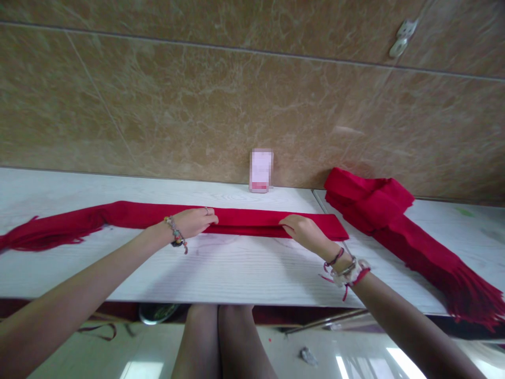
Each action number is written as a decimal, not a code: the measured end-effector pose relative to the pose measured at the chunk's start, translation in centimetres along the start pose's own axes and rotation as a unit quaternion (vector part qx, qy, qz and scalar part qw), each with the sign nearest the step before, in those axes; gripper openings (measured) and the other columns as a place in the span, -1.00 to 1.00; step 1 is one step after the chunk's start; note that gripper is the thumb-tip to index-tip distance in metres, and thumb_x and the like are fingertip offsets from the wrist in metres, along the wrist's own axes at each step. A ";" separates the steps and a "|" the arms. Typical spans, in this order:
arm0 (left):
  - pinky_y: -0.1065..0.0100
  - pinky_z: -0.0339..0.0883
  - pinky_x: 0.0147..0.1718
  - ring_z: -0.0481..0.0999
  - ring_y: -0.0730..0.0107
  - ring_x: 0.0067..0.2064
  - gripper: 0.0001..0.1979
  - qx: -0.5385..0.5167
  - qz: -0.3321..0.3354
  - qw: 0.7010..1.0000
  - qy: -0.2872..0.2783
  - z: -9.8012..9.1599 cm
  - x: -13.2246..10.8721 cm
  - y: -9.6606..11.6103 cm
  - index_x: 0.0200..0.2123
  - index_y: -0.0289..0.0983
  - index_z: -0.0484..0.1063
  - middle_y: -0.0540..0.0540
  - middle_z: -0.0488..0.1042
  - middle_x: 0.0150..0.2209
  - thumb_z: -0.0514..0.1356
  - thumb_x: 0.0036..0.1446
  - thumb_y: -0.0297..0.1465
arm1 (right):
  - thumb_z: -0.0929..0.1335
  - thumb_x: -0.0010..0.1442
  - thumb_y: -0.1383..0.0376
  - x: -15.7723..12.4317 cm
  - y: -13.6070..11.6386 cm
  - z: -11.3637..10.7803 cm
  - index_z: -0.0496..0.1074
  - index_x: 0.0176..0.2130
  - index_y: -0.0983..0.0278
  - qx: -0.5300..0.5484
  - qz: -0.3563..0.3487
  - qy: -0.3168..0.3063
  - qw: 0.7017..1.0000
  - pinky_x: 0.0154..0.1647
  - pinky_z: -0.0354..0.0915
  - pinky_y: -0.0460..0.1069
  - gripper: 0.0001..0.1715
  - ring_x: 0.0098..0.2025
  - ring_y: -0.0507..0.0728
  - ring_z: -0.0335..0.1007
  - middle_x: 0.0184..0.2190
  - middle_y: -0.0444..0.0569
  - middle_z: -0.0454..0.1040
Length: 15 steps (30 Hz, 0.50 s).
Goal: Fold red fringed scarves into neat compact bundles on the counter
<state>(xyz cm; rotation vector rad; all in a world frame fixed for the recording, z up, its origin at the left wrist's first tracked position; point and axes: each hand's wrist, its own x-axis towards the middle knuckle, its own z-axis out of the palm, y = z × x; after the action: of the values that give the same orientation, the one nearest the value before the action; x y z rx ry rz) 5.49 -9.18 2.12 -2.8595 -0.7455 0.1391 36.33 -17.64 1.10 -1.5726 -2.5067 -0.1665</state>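
Note:
A red scarf (248, 217) lies lengthwise on the white table, folded into a long narrow strip. Its fringed end trails off to the left. My left hand (195, 222) pinches the scarf's near edge around the middle, fingertips closed on the cloth. Further right, my right hand (300, 229) grips the same edge between thumb and fingers. Between the two hands the upper layer is slightly lifted, and a dark gap shows beneath it. Bracelets circle both wrists.
A second red scarf (374, 205), looped over itself with a fringed end, lies on the right. A phone (261, 171) leans against the marbled wall behind the white table (221, 273). The table's front edge runs just above my knees.

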 end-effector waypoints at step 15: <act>0.00 -0.02 0.08 0.05 0.08 0.19 -0.55 -0.092 -0.045 0.995 -0.020 -0.7 3.3 2.5 0.12 -0.20 0.17 -0.20 0.07 0.21 -0.01 0.16 -0.24 | 0.16 0.18 0.43 -1.4 0.8 2.5 0.36 -0.25 0.28 0.164 -0.023 0.074 0.983 -0.05 0.26 0.07 -0.76 -0.08 0.11 0.35 -0.20 0.06 0.45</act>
<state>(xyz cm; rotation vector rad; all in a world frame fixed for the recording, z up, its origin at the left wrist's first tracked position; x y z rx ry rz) 9.60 -9.80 2.20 -2.9958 -0.9399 0.1223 37.41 -18.07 -1.65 -1.3221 -2.3123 0.1155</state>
